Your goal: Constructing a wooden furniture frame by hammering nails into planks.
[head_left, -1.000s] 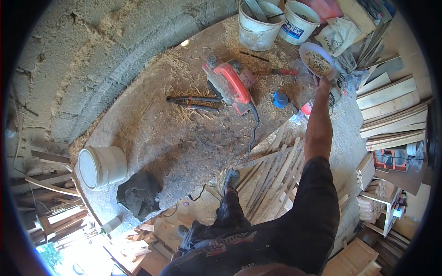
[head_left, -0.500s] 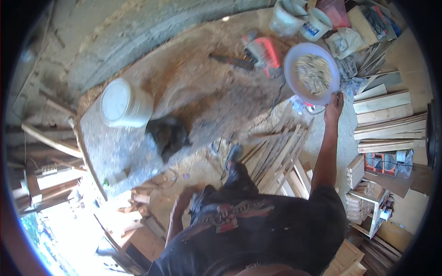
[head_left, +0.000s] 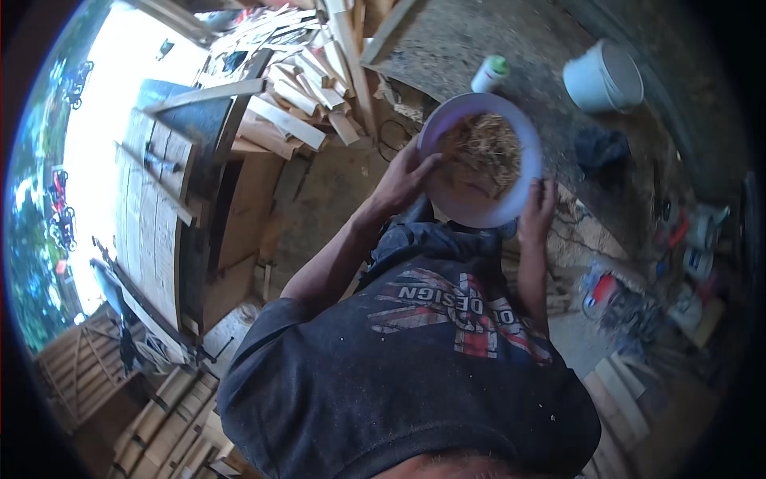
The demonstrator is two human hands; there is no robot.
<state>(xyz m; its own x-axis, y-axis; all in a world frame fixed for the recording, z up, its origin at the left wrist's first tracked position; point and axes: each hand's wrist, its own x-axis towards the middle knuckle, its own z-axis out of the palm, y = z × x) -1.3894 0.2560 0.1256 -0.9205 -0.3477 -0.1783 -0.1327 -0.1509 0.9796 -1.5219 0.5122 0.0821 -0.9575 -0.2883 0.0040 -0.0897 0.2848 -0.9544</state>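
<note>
A pale purple round basin (head_left: 452,209) holds straw-coloured shavings (head_left: 485,156). My left hand (head_left: 401,177) grips the basin's left rim, and my right hand (head_left: 536,207) is closed on its right rim. Both hands hold it in front of my body, above my dark trousers. Beyond it on the dusty work surface (head_left: 455,52) are a small white container with a green top (head_left: 488,76), a white bucket (head_left: 600,78) and a crumpled dark bag (head_left: 598,152).
Offcuts of wood (head_left: 287,92) are piled toward the upper left. A plank door (head_left: 155,239) stands beside a bright opening, with bikes (head_left: 60,207) outside. Red and grey clutter (head_left: 606,295) lies at the right, and stacked boards (head_left: 159,423) at the lower left.
My view has swung left toward the bright opening. The basin has come from the far right to before my body, and my left hand has risen and taken hold of its rim.
</note>
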